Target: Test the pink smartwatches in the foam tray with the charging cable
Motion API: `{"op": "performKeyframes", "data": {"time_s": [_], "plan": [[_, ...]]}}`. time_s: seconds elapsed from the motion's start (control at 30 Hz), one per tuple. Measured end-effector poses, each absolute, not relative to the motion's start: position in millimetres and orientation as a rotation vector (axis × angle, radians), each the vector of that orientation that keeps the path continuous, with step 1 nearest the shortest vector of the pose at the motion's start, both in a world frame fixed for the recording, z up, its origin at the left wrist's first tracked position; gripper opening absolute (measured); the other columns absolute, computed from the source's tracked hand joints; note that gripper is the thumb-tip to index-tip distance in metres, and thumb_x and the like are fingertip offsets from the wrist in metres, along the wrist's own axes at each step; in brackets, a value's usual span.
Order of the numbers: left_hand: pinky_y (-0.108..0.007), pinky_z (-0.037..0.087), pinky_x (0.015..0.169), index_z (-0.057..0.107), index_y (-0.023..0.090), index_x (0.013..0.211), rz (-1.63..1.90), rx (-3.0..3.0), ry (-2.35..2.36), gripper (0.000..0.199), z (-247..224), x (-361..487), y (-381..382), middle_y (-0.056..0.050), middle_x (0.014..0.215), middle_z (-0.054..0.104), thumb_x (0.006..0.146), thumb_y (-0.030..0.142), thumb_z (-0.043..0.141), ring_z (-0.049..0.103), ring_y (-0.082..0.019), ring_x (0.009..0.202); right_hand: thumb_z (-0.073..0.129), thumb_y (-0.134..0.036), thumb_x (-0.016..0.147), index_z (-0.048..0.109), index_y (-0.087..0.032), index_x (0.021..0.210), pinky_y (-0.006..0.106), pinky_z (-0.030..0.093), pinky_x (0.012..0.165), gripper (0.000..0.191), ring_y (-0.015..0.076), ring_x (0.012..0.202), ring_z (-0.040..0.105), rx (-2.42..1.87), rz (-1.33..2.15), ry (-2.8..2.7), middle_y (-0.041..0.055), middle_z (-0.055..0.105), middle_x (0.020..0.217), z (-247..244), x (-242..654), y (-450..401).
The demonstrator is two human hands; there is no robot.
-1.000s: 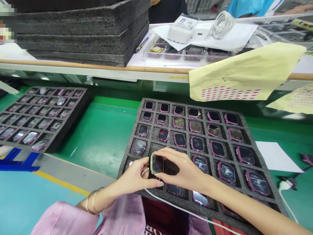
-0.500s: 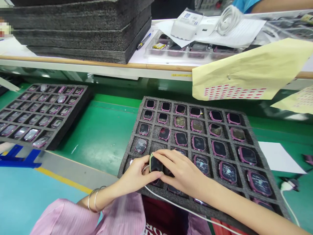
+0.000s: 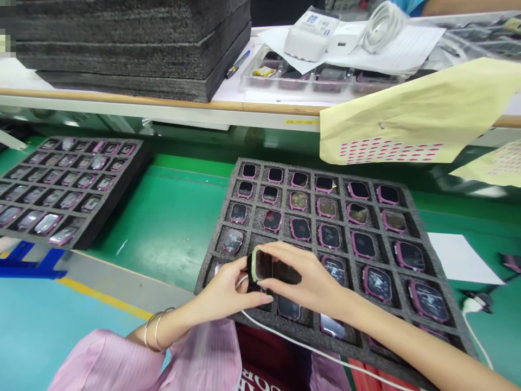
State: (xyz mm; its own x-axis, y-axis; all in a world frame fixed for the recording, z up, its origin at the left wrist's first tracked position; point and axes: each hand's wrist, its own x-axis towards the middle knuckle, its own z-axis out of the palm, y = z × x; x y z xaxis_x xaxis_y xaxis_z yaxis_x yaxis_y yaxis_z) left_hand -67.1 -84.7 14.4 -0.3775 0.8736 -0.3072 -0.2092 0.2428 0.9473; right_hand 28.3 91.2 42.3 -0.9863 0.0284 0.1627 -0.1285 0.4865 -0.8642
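Observation:
A watch with a light green case [image 3: 262, 264] is between my hands, above the near left part of a grey foam tray [image 3: 254, 239]. My right hand [image 3: 311, 277] grips its case between thumb and fingers, the dark screen partly showing. Close against the watch's left side, my left hand [image 3: 226, 288] is curled around something dark joined to a white cable [image 3: 280, 336]; its exact shape is hidden by the fingers. Purple-cased watches, such as one at the right [image 3: 377, 283], lie in the tray's compartments.
Another foam tray of watch parts [image 3: 91, 217] is at the left. Black foam blocks [image 3: 122, 49] stand on the shelf [image 3: 280, 108], beside a clear plastic tray [image 3: 260, 89]. Yellow paper [image 3: 391, 127] hangs off the shelf edge. White paper [image 3: 462, 255] lies at the right.
The green watch has tilted and shifted slightly right and up with my right hand, baring more of its side and the dark thing behind it. The view has moved slightly.

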Motion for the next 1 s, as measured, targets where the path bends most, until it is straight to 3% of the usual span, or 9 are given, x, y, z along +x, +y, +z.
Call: {"op": "performKeyframes", "data": {"time_s": [0.1, 0.17, 0.3, 0.6, 0.8, 0.9, 1.0], "plan": [[-0.020, 0.032, 0.055, 0.058, 0.017, 0.120, 1.356, 0.658, 1.483, 0.050, 19.1, -68.2, -84.6, 0.000, 0.086, 0.059, 0.073, 0.023, 0.075, 0.038, -0.007, 0.060, 0.068, -0.031, 0.085, 0.065, -0.016, 0.111, 0.030, 0.051, 0.076, 0.031, 0.0200, 0.084, 0.064, -0.227, 2.127, -2.227, 0.0080, 0.069, 0.098, 48.6, 23.4, 95.7], [-0.020, 0.033, 0.056, 0.057, 0.018, 0.123, 1.359, 0.655, 1.478, 0.049, 20.9, -68.8, -84.5, 0.000, 0.088, 0.059, 0.076, 0.020, 0.071, 0.039, -0.007, 0.061, 0.062, -0.035, 0.089, 0.068, -0.014, 0.106, 0.029, 0.049, 0.074, 0.028, 0.0202, 0.087, 0.064, -0.339, 2.441, -1.955, 0.0097, 0.070, 0.097, 49.9, 20.5, 98.7], [-0.022, 0.038, 0.064, 0.058, 0.015, 0.120, 1.376, 0.668, 1.436, 0.036, 19.4, -69.8, -84.9, -0.003, 0.091, 0.060, 0.085, 0.024, 0.061, 0.047, -0.011, 0.071, 0.059, -0.038, 0.091, 0.072, -0.011, 0.098, 0.028, 0.047, 0.073, 0.030, 0.0187, 0.086, 0.060, -0.322, 2.743, -1.628, 0.0111, 0.068, 0.097, 46.9, 17.9, 101.1], [-0.024, 0.038, 0.067, 0.059, 0.015, 0.106, 1.351, 0.634, 1.420, 0.026, 16.9, -73.2, -85.5, -0.001, 0.086, 0.057, 0.083, 0.025, 0.065, 0.047, -0.011, 0.072, 0.066, -0.035, 0.087, 0.073, -0.011, 0.091, 0.027, 0.046, 0.073, 0.026, 0.0171, 0.080, 0.057, -0.324, 2.819, -1.524, 0.0086, 0.066, 0.090, 45.2, 18.5, 100.6], [-0.023, 0.037, 0.064, 0.057, 0.014, 0.103, 1.414, 0.605, 1.406, 0.026, 16.4, -73.2, -86.1, -0.002, 0.087, 0.058, 0.083, 0.029, 0.065, 0.046, -0.010, 0.069, 0.065, -0.035, 0.087, 0.072, -0.010, 0.092, 0.026, 0.047, 0.062, 0.027, 0.0157, 0.071, 0.057, -0.291, 2.924, -1.336, 0.0094, 0.066, 0.085, 45.6, 17.6, 102.6], [-0.021, 0.033, 0.056, 0.056, 0.015, 0.104, 1.444, 0.598, 1.356, 0.031, 18.6, -75.6, -86.5, -0.001, 0.087, 0.058, 0.080, 0.028, 0.068, 0.041, -0.006, 0.057, 0.068, -0.034, 0.085, 0.069, -0.012, 0.106, 0.025, 0.049, 0.062, 0.031, 0.0145, 0.070, 0.059, -0.259, 2.856, -1.480, 0.0088, 0.066, 0.090, 53.6, 19.8, 104.1], [-0.020, 0.027, 0.046, 0.056, 0.015, 0.108, 1.404, 0.622, 1.292, 0.037, 23.4, -80.6, -87.0, 0.001, 0.082, 0.058, 0.078, 0.031, 0.071, 0.034, -0.002, 0.046, 0.075, -0.025, 0.080, 0.060, -0.019, 0.125, 0.030, 0.052, 0.078, 0.048, 0.0176, 0.088, 0.063, -0.205, 2.619, -1.820, 0.0073, 0.065, 0.103, 67.7, 24.0, 103.1]]}}
